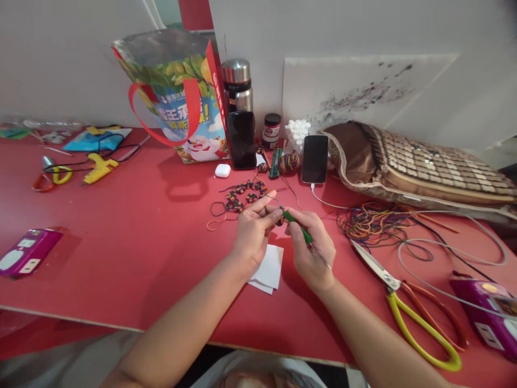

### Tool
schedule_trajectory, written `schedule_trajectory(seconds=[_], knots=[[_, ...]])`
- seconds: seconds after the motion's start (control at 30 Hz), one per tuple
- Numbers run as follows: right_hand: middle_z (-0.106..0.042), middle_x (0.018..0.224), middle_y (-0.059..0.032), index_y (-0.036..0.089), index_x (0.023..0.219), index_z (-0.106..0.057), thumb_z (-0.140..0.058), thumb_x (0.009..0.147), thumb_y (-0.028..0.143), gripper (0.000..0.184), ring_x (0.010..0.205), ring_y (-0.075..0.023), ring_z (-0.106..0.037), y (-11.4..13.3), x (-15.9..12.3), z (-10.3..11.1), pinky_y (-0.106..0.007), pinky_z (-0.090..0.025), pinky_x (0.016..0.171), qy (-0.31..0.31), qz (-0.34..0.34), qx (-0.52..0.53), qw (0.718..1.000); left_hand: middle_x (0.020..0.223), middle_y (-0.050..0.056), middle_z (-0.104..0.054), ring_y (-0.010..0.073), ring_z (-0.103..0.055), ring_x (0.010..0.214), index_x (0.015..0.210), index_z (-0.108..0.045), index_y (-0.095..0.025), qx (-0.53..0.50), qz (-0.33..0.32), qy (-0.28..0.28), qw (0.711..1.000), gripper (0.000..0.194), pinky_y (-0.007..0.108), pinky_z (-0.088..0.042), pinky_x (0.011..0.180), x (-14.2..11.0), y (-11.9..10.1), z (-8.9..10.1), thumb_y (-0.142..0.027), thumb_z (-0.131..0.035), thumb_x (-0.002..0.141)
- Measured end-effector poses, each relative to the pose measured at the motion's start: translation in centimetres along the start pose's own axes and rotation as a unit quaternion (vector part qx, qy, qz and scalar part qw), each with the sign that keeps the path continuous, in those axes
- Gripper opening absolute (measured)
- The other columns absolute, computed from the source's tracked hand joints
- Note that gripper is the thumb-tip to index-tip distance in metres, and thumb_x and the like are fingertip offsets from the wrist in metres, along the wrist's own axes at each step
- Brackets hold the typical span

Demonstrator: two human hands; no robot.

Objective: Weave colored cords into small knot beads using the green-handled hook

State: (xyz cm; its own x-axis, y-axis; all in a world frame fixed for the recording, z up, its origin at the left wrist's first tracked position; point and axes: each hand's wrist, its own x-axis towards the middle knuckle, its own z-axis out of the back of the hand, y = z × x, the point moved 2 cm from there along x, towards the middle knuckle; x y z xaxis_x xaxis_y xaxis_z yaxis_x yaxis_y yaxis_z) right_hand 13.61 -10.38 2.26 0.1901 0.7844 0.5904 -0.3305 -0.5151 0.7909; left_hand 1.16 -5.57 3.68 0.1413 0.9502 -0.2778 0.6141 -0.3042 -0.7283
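My right hand (313,249) is closed around a green-handled crochet hook (289,216), its tip angled up and to the left. Between the thumb and fingers of my left hand (251,233) is a small piece of dark multicoloured crochet (280,220), mostly covered by the fingertips. The hook's tip meets this piece, though the stitch is too small to make out. A strand passes over my raised left forefinger. Just beyond my left hand lies a string of crocheted rounds (235,205) in dark, orange and red yarn. Folded white paper (273,267) rests beneath my hands.
Large scissors (391,283) and a tangle of yarn (369,229) lie to the right. Two phones (242,141) stand at the back near a yarn ball (290,163), a flask (237,73) and a bag (173,102). A yellow glue gun (99,168) lies left.
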Motion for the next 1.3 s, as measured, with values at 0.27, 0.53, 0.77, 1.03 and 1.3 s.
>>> schedule_trajectory(seconds=[0.27,0.53,0.77,1.03,1.3], knots=[[-0.073,0.095,-0.0036,0.029,0.123,-0.080,-0.063,0.104,0.021,0.027,0.079,-0.0159,-0.070,-0.8,0.6,0.6,-0.035,-0.059,0.078,0.039,-0.099,0.177,0.978,0.070,-0.003,-0.070,0.0095,-0.064,0.070,0.122,-0.081,-0.015,0.006,0.036,0.024,0.999,0.058,0.026,-0.049,0.077,0.4,-1.6,0.6,-0.004,-0.089,0.066],[-0.073,0.091,-0.0034,0.031,0.122,-0.082,-0.067,0.102,0.025,0.026,0.080,-0.0179,-0.068,-1.3,0.9,1.4,-0.038,-0.056,0.079,0.072,-0.126,0.177,0.973,0.069,-0.003,-0.070,0.0088,-0.065,0.067,0.112,-0.083,-0.012,0.013,0.047,0.018,0.999,0.049,0.025,-0.049,0.077,0.6,-1.7,1.0,-0.003,-0.091,0.065],[-0.073,0.085,-0.0027,0.031,0.121,-0.083,-0.067,0.101,0.020,0.027,0.080,-0.0177,-0.068,-0.5,1.5,1.8,-0.037,-0.056,0.077,0.082,-0.103,0.142,0.981,0.068,-0.003,-0.071,0.0088,-0.065,0.065,0.113,-0.082,-0.011,0.018,0.041,0.014,0.999,0.052,0.025,-0.048,0.074,0.7,-1.9,1.3,-0.005,-0.093,0.063],[-0.074,0.087,-0.0037,0.030,0.118,-0.084,-0.068,0.101,0.024,0.024,0.077,-0.0177,-0.068,-0.9,1.3,1.9,-0.038,-0.057,0.076,0.072,-0.127,0.160,0.976,0.069,-0.002,-0.072,0.0118,-0.068,0.070,0.122,-0.078,-0.011,0.025,0.035,0.022,0.999,0.057,0.029,-0.048,0.078,0.7,-2.3,1.1,-0.003,-0.089,0.067],[-0.075,0.091,-0.0038,0.031,0.118,-0.084,-0.070,0.101,0.026,0.023,0.077,-0.0173,-0.068,-1.2,1.2,1.9,-0.037,-0.055,0.076,0.065,-0.137,0.171,0.973,0.068,-0.001,-0.070,0.0120,-0.065,0.067,0.128,-0.076,-0.008,0.035,0.035,0.012,0.999,0.062,0.030,-0.045,0.075,0.9,-2.3,1.4,-0.005,-0.091,0.067]])
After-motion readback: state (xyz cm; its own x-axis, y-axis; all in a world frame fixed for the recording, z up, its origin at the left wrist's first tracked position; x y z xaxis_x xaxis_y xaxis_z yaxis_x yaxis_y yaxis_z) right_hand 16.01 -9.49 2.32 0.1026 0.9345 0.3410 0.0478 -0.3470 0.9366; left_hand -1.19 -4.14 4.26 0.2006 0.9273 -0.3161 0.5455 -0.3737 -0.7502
